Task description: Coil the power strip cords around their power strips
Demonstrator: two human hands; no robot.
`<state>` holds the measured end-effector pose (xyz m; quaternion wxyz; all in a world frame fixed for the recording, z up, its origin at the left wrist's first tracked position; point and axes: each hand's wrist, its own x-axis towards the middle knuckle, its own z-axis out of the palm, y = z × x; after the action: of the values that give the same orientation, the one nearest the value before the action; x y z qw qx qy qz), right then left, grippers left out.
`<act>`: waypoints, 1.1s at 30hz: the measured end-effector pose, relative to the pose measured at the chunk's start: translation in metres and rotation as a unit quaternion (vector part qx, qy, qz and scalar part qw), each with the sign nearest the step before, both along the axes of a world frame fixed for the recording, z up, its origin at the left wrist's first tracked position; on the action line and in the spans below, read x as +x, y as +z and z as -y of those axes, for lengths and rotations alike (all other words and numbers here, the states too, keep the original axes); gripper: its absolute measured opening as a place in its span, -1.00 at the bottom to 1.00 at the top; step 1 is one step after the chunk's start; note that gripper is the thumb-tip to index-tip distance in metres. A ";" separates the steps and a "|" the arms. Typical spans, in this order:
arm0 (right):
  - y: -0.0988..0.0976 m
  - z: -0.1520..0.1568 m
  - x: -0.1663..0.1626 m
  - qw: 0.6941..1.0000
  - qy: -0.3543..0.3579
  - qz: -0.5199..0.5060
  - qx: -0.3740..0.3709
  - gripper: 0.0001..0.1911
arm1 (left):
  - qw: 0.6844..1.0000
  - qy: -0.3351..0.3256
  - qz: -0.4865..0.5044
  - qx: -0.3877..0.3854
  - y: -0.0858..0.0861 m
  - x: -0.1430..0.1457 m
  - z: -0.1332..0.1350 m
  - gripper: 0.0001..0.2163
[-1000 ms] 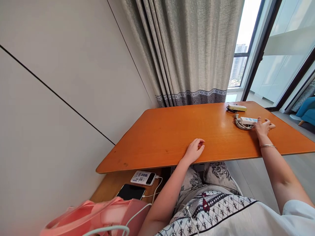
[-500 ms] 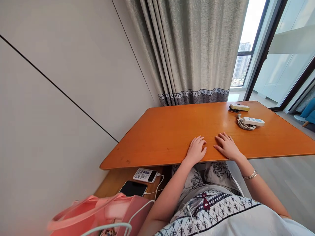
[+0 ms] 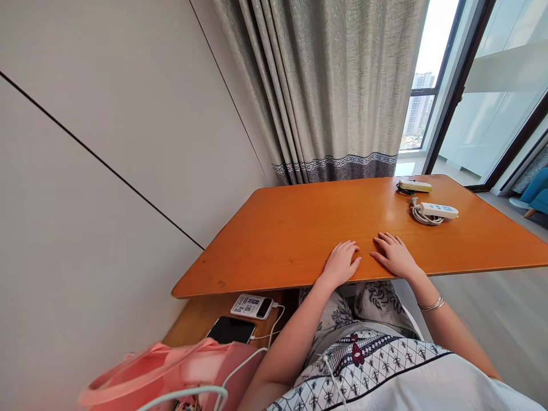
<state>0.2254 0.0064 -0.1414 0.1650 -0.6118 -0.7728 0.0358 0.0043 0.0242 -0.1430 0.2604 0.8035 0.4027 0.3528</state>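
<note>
Both palms rest on the near edge of an orange-brown wooden table point(image 3: 265, 240). My left hand point(image 3: 341, 264) lies flat with its fingers stretched forward and holds nothing. Beside it, a short gap to the right, my right hand point(image 3: 394, 254) also lies flat, fingers spread, with nothing in it. Closest to the right hand is a white power strip point(image 3: 439, 210) with its pale cord coiled at its left end. Behind that sits a yellowish-white power strip point(image 3: 415, 186) with a black cord.
Below the table's left side, a white power bank point(image 3: 252, 306) is cabled to a black-screened phone point(image 3: 232, 330) on a lower wooden surface. A pink bag point(image 3: 171, 371) stands at the lower left. Beyond the table hang grey curtains point(image 3: 342, 85), with a wall on the left.
The view has shifted very slightly. Both hands stay flat in the same places on the table, and the objects have not moved.
</note>
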 end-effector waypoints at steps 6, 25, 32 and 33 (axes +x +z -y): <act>-0.002 -0.001 0.002 1.000 0.002 0.002 0.010 -0.44 | 0.997 0.007 -0.051 0.049 -0.001 0.001 -0.001 -0.85; 0.002 0.000 0.000 1.000 -0.005 0.016 -0.004 -0.44 | 0.978 0.012 -0.195 0.077 0.006 0.000 0.003 -0.77; 0.001 0.000 0.000 1.000 -0.002 0.008 0.000 -0.43 | 0.977 0.006 -0.202 0.073 0.006 0.000 0.002 -0.75; 0.001 0.000 0.000 1.000 -0.004 0.010 -0.003 -0.43 | 0.977 0.005 -0.202 0.073 0.006 0.000 0.002 -0.75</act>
<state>0.2251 0.0062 -0.1400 0.1561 -0.6158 -0.7716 0.0313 0.0040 0.0222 -0.1371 0.1124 0.8728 0.4244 0.2133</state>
